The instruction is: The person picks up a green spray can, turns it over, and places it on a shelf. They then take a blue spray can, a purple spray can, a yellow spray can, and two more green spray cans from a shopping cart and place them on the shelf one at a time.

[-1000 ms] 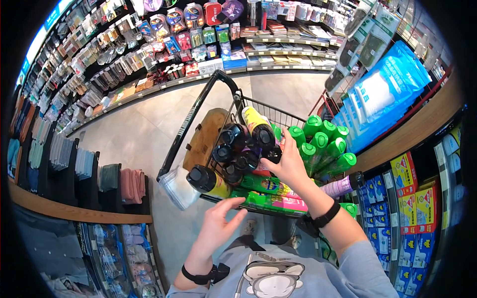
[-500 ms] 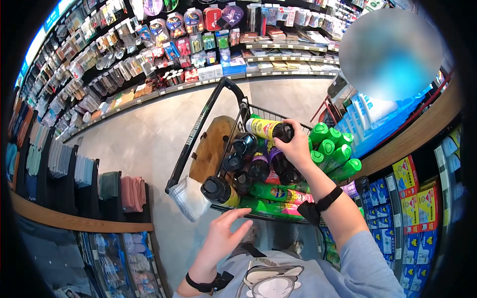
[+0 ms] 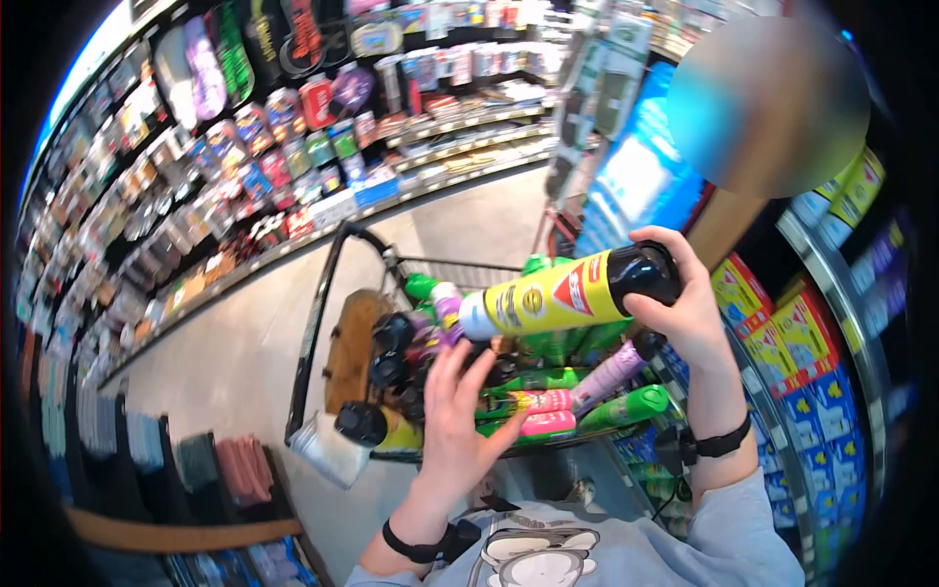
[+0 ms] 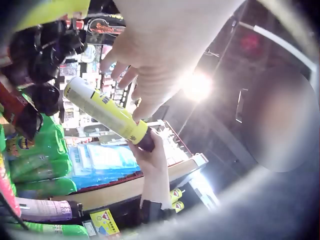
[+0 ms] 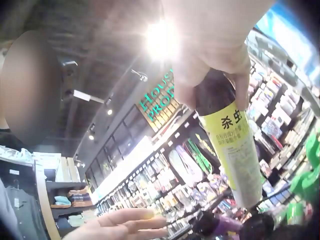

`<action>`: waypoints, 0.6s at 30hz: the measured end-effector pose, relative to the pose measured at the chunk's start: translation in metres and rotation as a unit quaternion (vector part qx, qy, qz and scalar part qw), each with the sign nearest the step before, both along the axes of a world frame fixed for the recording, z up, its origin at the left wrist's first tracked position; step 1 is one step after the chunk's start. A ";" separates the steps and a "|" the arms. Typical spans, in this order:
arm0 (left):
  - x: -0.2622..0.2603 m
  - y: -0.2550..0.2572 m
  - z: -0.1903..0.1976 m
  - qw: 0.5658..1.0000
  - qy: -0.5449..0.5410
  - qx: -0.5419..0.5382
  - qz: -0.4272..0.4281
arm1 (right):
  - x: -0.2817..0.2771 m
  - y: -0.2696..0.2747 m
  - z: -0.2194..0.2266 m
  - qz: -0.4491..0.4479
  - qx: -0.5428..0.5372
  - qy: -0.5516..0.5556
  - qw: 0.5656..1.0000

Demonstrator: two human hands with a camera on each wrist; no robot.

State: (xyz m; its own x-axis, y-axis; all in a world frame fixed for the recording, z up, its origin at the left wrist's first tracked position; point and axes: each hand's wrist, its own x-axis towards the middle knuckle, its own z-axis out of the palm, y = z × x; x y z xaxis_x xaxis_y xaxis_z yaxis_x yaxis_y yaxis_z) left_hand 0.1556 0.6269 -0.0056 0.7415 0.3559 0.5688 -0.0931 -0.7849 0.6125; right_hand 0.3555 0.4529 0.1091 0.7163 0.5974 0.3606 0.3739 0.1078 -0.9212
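My right hand (image 3: 685, 303) grips a yellow insecticide spray can (image 3: 553, 298) by its black cap. The can lies nearly level above the shopping cart (image 3: 460, 262), its pale base toward the left. My left hand (image 3: 455, 416) is spread with loose fingers just below that base, holding nothing. In the right wrist view, the thumb and fingers wrap the dark cap of the can (image 5: 232, 150). Beneath the hands the cart holds black-capped cans, a purple can (image 3: 611, 377) and green-capped containers (image 3: 626, 409); the lifted can hides some of them.
Another yellow can (image 3: 399, 430) and a white cloth-like bundle (image 3: 328, 450) are at the cart's near left corner. Shelves of boxes (image 3: 778, 338) stand close on the right. Blue packages (image 3: 636, 176) hang beyond the cart, and folded towels (image 3: 245, 470) fill a left shelf.
My right hand took hold of the yellow spray can by its cap, lifted it out of the cart and brought it nearer and rightward. My left hand moved up toward it. The head view swung right.
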 end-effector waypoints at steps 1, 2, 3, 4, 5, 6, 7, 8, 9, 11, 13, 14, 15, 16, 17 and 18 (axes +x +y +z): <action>0.013 -0.002 0.009 0.999 -0.017 0.037 0.002 | -0.003 -0.021 0.013 -0.003 -0.007 -0.009 1.000; 0.025 -0.002 0.020 0.998 -0.002 0.054 -0.017 | -0.002 -0.041 0.023 0.017 -0.002 -0.009 1.000; 0.033 -0.006 0.033 0.997 0.030 0.065 -0.035 | -0.004 -0.061 0.032 0.035 0.002 -0.009 0.999; 0.042 -0.008 0.043 0.990 0.084 0.052 -0.103 | -0.007 -0.078 0.040 0.044 0.007 -0.005 0.999; 0.050 -0.008 0.050 0.975 0.140 0.042 -0.169 | -0.013 -0.093 0.049 0.063 0.018 0.016 0.998; 0.063 -0.006 0.048 0.950 0.153 0.008 -0.273 | -0.014 -0.111 0.053 0.071 0.018 0.010 0.997; 0.076 -0.008 0.046 0.911 0.151 -0.025 -0.384 | -0.014 -0.127 0.056 0.081 0.018 0.006 0.997; 0.082 -0.017 0.043 0.857 0.187 -0.132 -0.462 | -0.016 -0.140 0.058 0.059 0.022 0.004 0.998; 0.086 -0.026 0.041 0.785 0.225 -0.235 -0.528 | -0.018 -0.152 0.058 0.066 0.032 0.009 0.997; 0.093 -0.046 0.036 0.770 0.236 -0.187 -0.563 | -0.025 -0.172 0.060 0.024 0.033 0.020 0.999; 0.095 -0.074 0.028 0.740 0.219 -0.326 -0.546 | -0.023 -0.180 0.050 -0.061 0.106 0.030 0.992; 0.098 -0.088 0.025 0.745 0.187 -0.342 -0.542 | -0.022 -0.187 0.045 -0.096 0.109 0.072 0.987; 0.101 -0.100 0.028 0.740 0.187 -0.335 -0.552 | -0.026 -0.188 0.040 -0.130 0.122 0.101 0.979; 0.102 -0.110 0.032 0.748 0.182 -0.361 -0.526 | -0.029 -0.187 0.031 -0.162 0.140 0.114 0.970; 0.104 -0.118 0.037 0.756 0.176 -0.387 -0.498 | -0.032 -0.184 0.020 -0.192 0.159 0.126 0.960; 0.105 -0.123 0.042 0.761 0.180 -0.378 -0.495 | -0.038 -0.182 0.012 -0.183 0.160 0.157 0.957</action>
State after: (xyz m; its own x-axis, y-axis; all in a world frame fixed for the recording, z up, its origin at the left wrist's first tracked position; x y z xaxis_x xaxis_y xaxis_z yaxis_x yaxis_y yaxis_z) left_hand 0.2611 0.5041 0.0361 0.9191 -0.3535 0.1742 -0.1280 0.1503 0.9803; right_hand 0.3177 0.2713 0.1215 0.9597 0.1807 0.2153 0.1504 0.3170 -0.9364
